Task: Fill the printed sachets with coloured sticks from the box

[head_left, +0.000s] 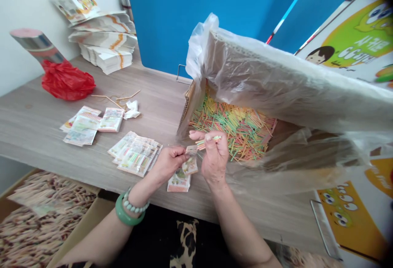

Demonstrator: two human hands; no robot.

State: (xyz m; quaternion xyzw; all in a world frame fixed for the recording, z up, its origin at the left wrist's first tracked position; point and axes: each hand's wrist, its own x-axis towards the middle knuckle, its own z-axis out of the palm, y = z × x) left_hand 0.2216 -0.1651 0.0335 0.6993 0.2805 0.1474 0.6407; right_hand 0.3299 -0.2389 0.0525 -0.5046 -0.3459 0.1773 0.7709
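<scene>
Head | left grip [168,162] pinches printed sachet [190,165] | right grip [216,157] pinches pastel sticks [201,144], upper-right of sachet, long axis toward it

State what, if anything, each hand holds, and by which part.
Left hand: small printed plastic packet, by its upper left side. Right hand: thin pastel sticks, pinched around their middle.

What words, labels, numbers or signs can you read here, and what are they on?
"시", it seems: on the white poster at upper right; its other lettering is too blurred.
Orange patch below it: lettering too blurred.
Piled packets: print too small.
Packet in the left hand: too small.
White box at upper left: too blurred.
Nothing else is readable.
</scene>
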